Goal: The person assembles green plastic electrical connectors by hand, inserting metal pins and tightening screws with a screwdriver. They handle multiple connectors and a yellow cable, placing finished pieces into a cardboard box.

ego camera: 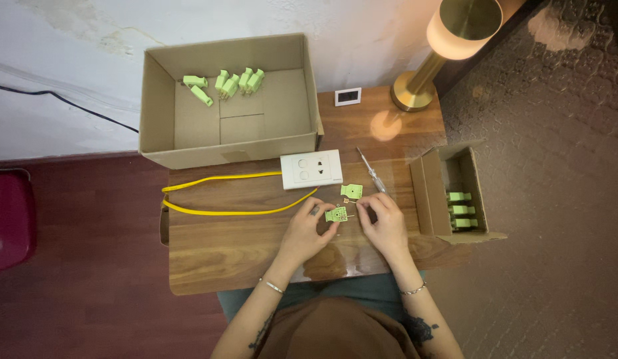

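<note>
My left hand (307, 229) pinches a small light-green plug half (336, 214) just above the wooden table (229, 246). My right hand (383, 219) is at the same part's right side, fingertips touching its metal prongs. A second green plug piece (351, 191) lies on the table just beyond my hands, with a tiny part beside it. A screwdriver (371, 171) with a clear handle lies past my right hand.
A white socket plate (311, 169) and a yellow cable (216, 196) lie to the left. A large open cardboard box (229, 100) holds several green plugs (226, 83). A small box (455, 196) at right holds more plugs (460, 210). A brass lamp (434, 53) and small white display (347, 97) stand behind.
</note>
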